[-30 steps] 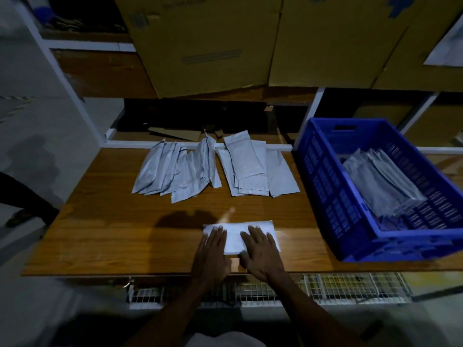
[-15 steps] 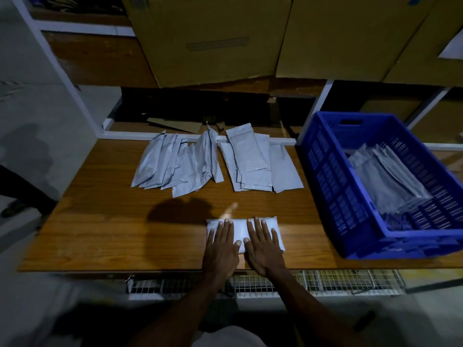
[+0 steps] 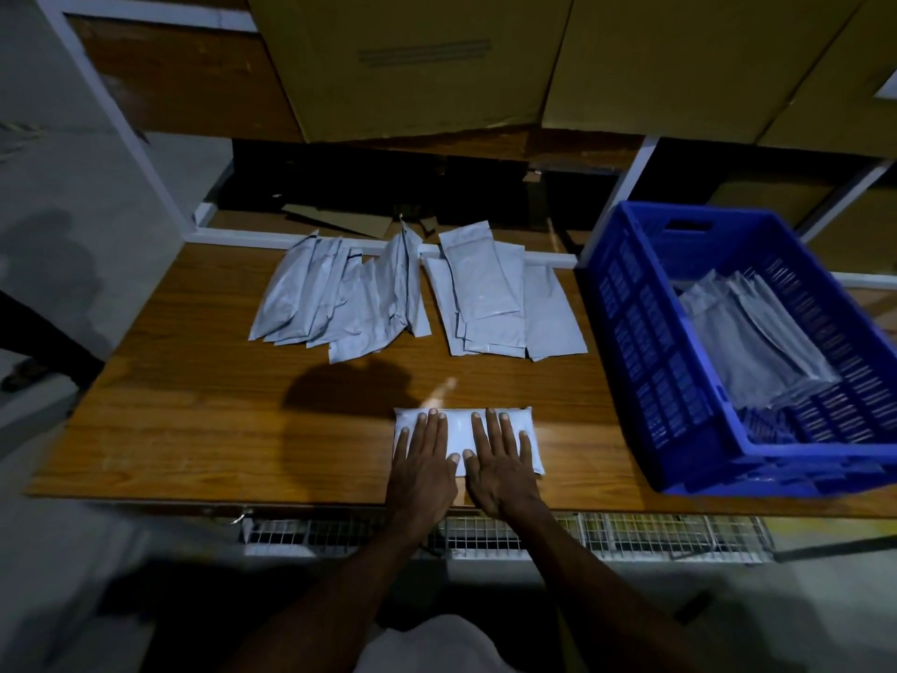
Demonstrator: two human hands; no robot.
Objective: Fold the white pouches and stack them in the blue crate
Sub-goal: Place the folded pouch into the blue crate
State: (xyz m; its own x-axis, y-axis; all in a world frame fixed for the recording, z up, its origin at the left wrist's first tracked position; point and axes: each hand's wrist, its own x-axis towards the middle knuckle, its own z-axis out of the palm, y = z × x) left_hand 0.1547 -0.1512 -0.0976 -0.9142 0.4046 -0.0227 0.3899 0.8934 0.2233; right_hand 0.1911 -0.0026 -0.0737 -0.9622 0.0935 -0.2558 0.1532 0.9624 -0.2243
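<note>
One white pouch (image 3: 463,432) is laid flat near the front edge of the wooden table (image 3: 194,420), lengthwise from side to side. It is pressed down by two hands placed side by side: the left hand (image 3: 421,463) is laid on its left half and the right hand (image 3: 502,466) on its right half, each with fingers straight and spread, nothing being gripped. Two groups of pouches are seen further back on the table: a fanned pile on the left (image 3: 340,296) and a flatter overlapping pile to its right (image 3: 495,298); the number in each cannot be counted exactly. One blue crate (image 3: 645,332) is set at the table's right end, and a stack of pouches (image 3: 747,347) is held inside it, their count not being clear. Large cardboard boxes (image 3: 412,60) are stood on the shelf behind.
</note>
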